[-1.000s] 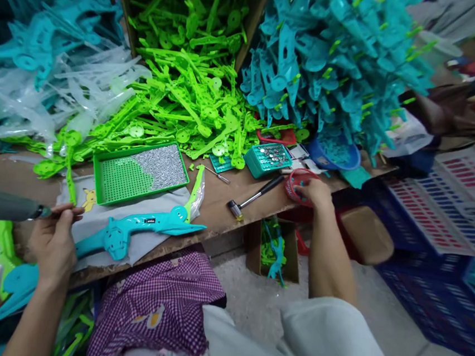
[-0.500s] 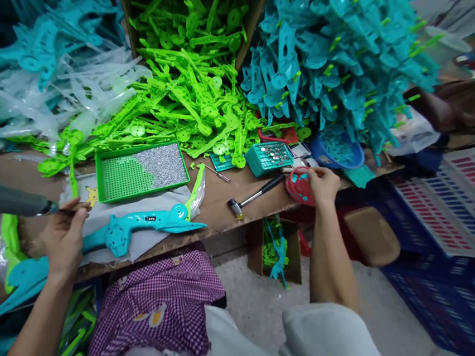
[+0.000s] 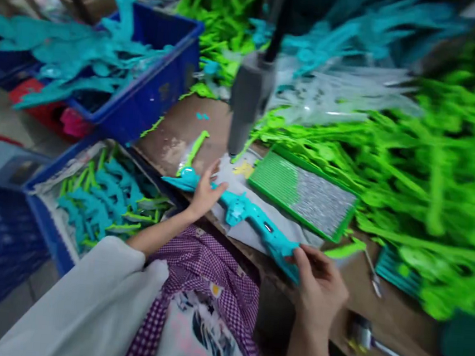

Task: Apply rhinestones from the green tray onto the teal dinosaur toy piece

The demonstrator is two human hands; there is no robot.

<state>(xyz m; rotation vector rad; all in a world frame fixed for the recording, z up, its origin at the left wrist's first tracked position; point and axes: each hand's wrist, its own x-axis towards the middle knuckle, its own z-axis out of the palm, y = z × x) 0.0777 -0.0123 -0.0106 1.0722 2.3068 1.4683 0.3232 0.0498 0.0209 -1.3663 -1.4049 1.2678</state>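
A blue plastic toy bow (image 3: 254, 216) with green end limbs lies on a grey cloth (image 3: 248, 238) at the table's front edge. My left hand (image 3: 205, 196) rests across its left part, thumb and fingers spread apart. At its right end, my right hand (image 3: 322, 281) has thumb and fingers pinched together. Whatever small thing those fingertips may hold is hidden. A grey power screwdriver (image 3: 249, 101) hangs upright behind the bow, its tip over the cloth. Just behind lies a green tray (image 3: 277, 176) partly filled with small silvery metal pieces.
A hammer (image 3: 397, 355) and a small screwdriver (image 3: 374, 275) lie to the right. Loose green parts (image 3: 422, 179) are heaped behind the tray. At left stand a blue crate (image 3: 145, 88) with blue parts and a lined bin (image 3: 48, 182) of blue and green pieces.
The view has swung left. My left hand has let go of the power screwdriver, which now hangs upright. My right hand has moved from the red dish to the bow's right end.
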